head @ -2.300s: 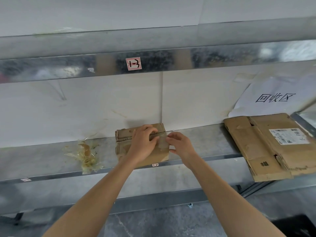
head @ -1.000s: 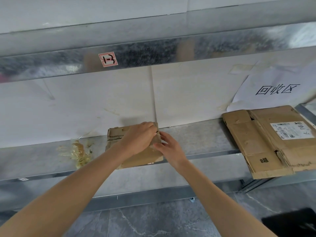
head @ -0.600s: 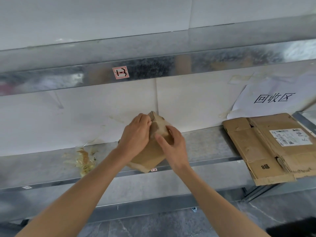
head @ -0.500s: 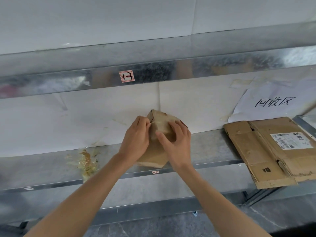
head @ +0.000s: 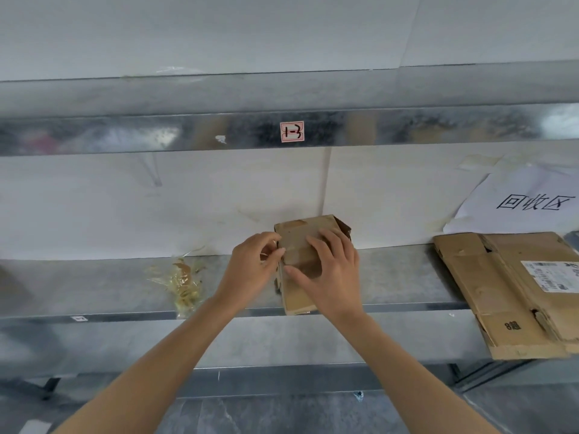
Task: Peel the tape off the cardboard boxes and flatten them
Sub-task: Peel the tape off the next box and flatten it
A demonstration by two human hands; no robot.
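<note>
A small brown cardboard box [head: 300,236] stands on the metal shelf [head: 94,286] at the centre, with one long face turned toward me. A strip of clear tape [head: 297,256] crosses that face. My right hand [head: 329,274] lies spread over the box's front, fingers straight and pressing on it. My left hand [head: 253,267] is at the box's left edge, where thumb and forefinger pinch the end of the tape. The box's lower right part is hidden behind my right hand.
A crumpled wad of peeled clear tape [head: 183,283] lies on the shelf to the left. A stack of flattened cardboard [head: 507,292] overhangs the shelf edge at the right, below a white paper sign [head: 532,198]. An upper shelf beam [head: 291,133] runs overhead.
The box was lifted off the shelf, turned in both hands, and set down with a different face toward me. My right hand now lies flat on it and my left hand has moved to its left edge.
</note>
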